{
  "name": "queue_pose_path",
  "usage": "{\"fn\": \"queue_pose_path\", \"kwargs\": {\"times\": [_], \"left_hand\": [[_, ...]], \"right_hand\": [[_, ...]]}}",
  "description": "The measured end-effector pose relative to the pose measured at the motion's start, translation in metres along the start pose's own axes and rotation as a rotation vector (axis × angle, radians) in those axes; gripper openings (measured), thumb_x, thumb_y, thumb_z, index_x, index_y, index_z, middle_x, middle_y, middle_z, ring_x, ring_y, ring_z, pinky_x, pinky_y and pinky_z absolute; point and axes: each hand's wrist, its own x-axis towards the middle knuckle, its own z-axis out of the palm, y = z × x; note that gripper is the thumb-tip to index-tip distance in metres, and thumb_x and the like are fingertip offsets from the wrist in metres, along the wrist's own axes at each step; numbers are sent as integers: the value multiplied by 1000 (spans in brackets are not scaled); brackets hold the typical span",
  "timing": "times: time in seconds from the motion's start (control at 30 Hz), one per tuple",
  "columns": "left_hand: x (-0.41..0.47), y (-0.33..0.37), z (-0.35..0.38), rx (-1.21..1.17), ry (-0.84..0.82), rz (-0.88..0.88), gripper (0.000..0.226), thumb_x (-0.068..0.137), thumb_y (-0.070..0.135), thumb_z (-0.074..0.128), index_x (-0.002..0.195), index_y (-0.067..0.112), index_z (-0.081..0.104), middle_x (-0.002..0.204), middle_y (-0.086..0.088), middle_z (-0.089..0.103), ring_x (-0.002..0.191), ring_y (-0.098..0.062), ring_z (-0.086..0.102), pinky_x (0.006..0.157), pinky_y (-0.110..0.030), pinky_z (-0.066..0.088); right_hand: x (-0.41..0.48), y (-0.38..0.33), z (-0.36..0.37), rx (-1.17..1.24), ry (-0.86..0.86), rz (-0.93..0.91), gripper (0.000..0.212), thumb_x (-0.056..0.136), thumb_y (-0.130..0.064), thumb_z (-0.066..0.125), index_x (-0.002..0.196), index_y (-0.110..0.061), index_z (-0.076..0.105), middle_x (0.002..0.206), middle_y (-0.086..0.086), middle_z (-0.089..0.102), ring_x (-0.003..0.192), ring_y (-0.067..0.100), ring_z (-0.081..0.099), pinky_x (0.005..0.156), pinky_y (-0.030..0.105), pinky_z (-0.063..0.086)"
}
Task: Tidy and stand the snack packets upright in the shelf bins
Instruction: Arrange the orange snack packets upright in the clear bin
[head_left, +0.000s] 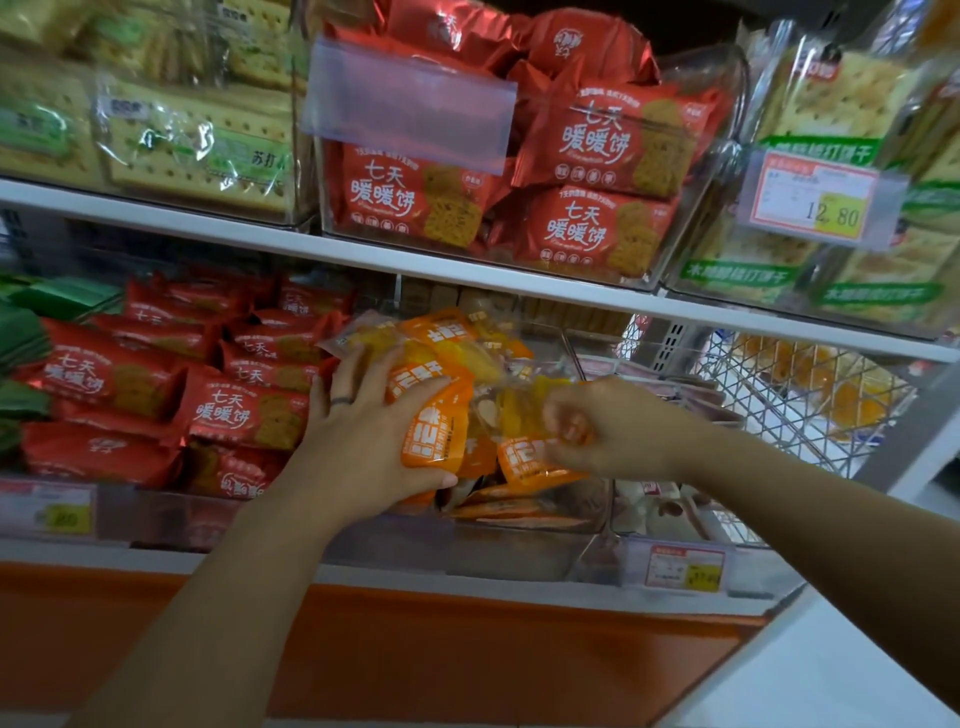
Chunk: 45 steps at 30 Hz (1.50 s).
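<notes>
Where the clear bin (519, 535) sits on the lower shelf (415, 579), the left hand (363, 421) grips a stack of orange packets (436, 415), thumb beneath. The right hand (597, 426) pinches the edge of one packet. Their print is too blurred to read. Left of them, red packets (244, 410) read "七天暖暖饼". Above, on an upper-shelf bin, a price tag (815, 200) reads "12.80".
</notes>
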Motion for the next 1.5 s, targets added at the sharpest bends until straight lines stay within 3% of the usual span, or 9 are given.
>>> {"fn": "queue_pose_path", "kwargs": {"times": [0.13,0.23,0.37,0.47,0.57,0.8,1.03,1.23,1.5], "left_hand": [[0,-1,1,9,-6,-4,96,70,72,60,143,53,1,153,7,-20,140,-27,-25,115,-59,-2],[0,-2,1,20,-12,5,96,70,72,59,143,53,0,153,8,-21,139,-27,-26,115,-58,-3],[-2,-3,2,6,5,5,95,70,72,60,143,53,2,155,6,-18,140,-28,-25,114,-58,-4],[-2,-3,3,15,10,9,95,70,71,60,144,52,3,155,6,-16,140,-28,-24,114,-59,-3],[-1,-2,4,12,14,7,95,70,71,60,144,53,3,154,8,-17,140,-27,-25,114,-59,-3],[0,0,4,33,11,7,94,71,72,59,143,53,1,153,7,-18,139,-27,-25,114,-58,-2],[0,0,5,20,16,9,95,70,71,60,144,52,3,155,4,-15,140,-28,-24,113,-59,-3],[0,1,4,47,5,1,96,70,72,59,143,53,0,154,6,-17,140,-28,-25,114,-59,0],[-1,1,2,9,-13,-1,95,71,70,60,143,53,2,155,7,-20,139,-27,-27,114,-60,-3]], "right_hand": [[29,-5,15,5,-52,177,72,75,-60,64,135,-30,40,133,-1,50,117,21,49,92,31,42],[39,-12,15,208,-89,224,87,72,-46,75,143,-26,31,144,-2,40,129,20,42,104,33,38],[42,-2,-5,513,231,348,44,77,-19,75,118,-17,61,105,-6,65,99,16,60,82,24,49],[50,16,-8,816,618,599,24,80,-18,72,104,-17,66,117,9,65,108,25,60,96,38,47],[58,15,-3,983,491,730,18,88,-10,59,104,-3,63,119,21,62,109,35,60,91,39,50],[53,27,-7,313,158,535,35,89,-29,61,120,-13,61,128,11,57,117,27,51,95,31,41],[32,8,5,-161,373,285,27,86,-38,58,111,-31,65,111,-2,67,101,23,61,81,34,51],[31,2,23,-78,-82,146,38,78,-34,69,114,-30,56,109,-3,65,99,20,60,78,34,51],[39,3,38,-103,-86,17,17,84,-27,67,99,-21,73,103,-8,70,90,3,61,70,16,38]]}}
